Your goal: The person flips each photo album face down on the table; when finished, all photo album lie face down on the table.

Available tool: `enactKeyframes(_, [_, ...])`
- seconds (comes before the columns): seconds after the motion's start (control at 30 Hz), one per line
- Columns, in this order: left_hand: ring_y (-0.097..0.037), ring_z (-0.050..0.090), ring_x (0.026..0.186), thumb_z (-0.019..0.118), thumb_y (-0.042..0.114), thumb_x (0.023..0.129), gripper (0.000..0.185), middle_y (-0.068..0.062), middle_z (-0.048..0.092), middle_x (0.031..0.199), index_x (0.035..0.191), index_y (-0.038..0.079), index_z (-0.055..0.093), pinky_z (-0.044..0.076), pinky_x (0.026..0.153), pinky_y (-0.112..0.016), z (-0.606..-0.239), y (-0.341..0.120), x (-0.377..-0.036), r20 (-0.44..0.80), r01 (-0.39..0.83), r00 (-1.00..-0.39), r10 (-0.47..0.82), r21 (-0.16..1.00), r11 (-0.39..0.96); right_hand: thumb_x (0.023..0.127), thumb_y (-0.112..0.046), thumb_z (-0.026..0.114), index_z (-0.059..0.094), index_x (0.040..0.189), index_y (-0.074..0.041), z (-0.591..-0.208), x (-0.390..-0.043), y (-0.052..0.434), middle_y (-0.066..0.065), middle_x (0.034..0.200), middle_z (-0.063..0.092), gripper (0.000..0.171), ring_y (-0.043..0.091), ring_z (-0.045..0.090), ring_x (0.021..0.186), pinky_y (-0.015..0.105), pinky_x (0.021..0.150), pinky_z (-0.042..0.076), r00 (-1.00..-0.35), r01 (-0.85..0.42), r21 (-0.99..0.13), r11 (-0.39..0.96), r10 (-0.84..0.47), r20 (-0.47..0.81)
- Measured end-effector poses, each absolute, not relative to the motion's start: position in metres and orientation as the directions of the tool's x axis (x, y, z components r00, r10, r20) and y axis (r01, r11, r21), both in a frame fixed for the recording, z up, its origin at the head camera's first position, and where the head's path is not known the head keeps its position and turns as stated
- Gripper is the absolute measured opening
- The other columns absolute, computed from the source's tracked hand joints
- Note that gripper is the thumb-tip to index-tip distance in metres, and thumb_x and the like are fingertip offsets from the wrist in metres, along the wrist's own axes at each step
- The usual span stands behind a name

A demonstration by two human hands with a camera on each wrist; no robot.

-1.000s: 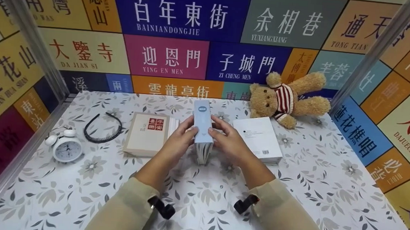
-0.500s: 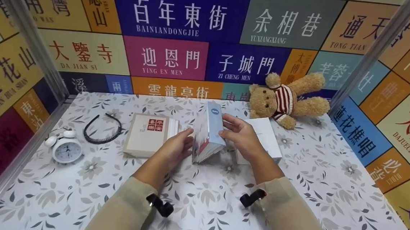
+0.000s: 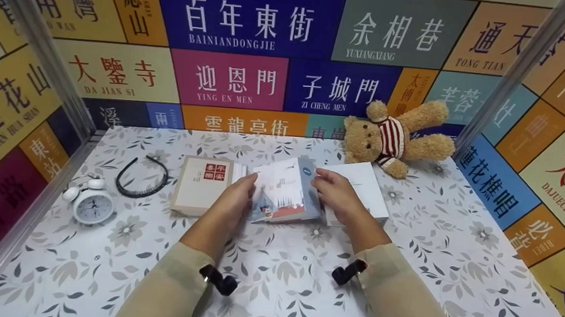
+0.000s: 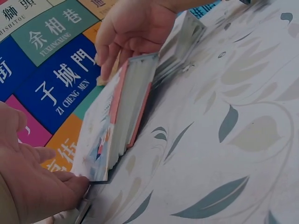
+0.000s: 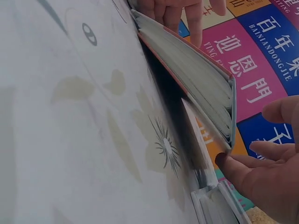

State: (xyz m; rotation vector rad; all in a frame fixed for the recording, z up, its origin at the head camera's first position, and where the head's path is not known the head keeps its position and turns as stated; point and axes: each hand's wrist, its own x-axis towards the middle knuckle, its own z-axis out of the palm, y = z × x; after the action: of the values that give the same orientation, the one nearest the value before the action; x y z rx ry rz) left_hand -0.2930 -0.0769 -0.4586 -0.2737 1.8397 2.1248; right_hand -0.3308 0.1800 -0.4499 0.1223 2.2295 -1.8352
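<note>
A thick book with a white illustrated cover and blue spine lies tilted in the middle of the table, its spine side raised and its left edge low. At that low edge, my left hand touches the book with its fingers, the thumb apart from the cover in the left wrist view. Fingertips of my right hand support the lower edge of the spine, with the thumb held away. Page ends show between the covers in the right wrist view.
Left of the book is a beige book with a red seal print; a white book lies to its right. Farther left are a black headband and a white alarm clock. A teddy bear lies against the back wall.
The book has tipped from standing spine up between both hands to leaning left, cover upward. My left hand has come off the spine and moved to the low edge; my right hand has shifted right.
</note>
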Motion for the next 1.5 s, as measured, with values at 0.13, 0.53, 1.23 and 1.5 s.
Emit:
enactKeyframes(0.13, [-0.033, 0.040, 0.159, 0.044, 0.053, 0.111, 0.073, -0.013, 0.032, 0.175, 0.171, 0.016, 0.025, 0.028, 0.135, -0.048, -0.457, -0.081, -0.295, -0.372, -0.387, -0.920, 0.123, 0.912, -0.134, 0.108, -0.024, 0.058, 0.035, 0.167, -0.007, -0.452, -0.331, 0.179, 0.015, 0.173, 0.037, 0.066, 0.030, 0.041, 0.159, 0.045, 0.129, 0.040, -0.955, 0.243, -0.950, 0.193, -0.121, -0.269])
enactKeyframes(0.53, [-0.041, 0.021, 0.166, 0.046, 0.049, 0.111, 0.073, -0.015, 0.018, 0.181, 0.172, 0.015, 0.024, 0.020, 0.137, -0.056, -0.454, -0.086, -0.295, -0.368, -0.384, -0.920, 0.134, 0.915, -0.124, 0.108, -0.032, 0.057, 0.020, 0.172, -0.007, -0.452, -0.326, 0.174, 0.016, 0.179, 0.024, 0.077, 0.033, 0.024, 0.166, 0.048, 0.137, 0.023, -0.936, 0.209, -0.914, 0.348, -0.201, -0.290])
enactKeyframes(1.23, [-0.037, 0.030, 0.164, 0.044, 0.039, 0.113, 0.063, -0.015, 0.030, 0.177, 0.169, 0.014, 0.031, 0.030, 0.134, -0.056, -0.433, -0.134, -0.297, -0.211, -0.211, -0.978, -0.011, 0.975, 0.070, 0.107, -0.024, 0.063, 0.041, 0.165, -0.012, -0.441, -0.315, 0.127, 0.010, 0.162, 0.055, 0.063, 0.029, 0.052, 0.152, 0.045, 0.126, 0.045, -0.975, 0.040, -0.981, 0.191, -0.208, -0.081])
enactKeyframes(1.5, [-0.037, 0.033, 0.163, 0.045, 0.038, 0.113, 0.066, -0.015, 0.031, 0.177, 0.171, 0.015, 0.026, 0.030, 0.134, -0.054, -0.431, -0.180, -0.288, -0.173, -0.179, -0.979, -0.111, 0.983, 0.049, 0.107, -0.026, 0.064, 0.045, 0.163, -0.017, -0.447, -0.315, 0.078, 0.008, 0.155, 0.062, 0.060, 0.026, 0.062, 0.141, 0.043, 0.118, 0.054, -0.953, 0.040, -0.983, 0.180, -0.289, -0.092])
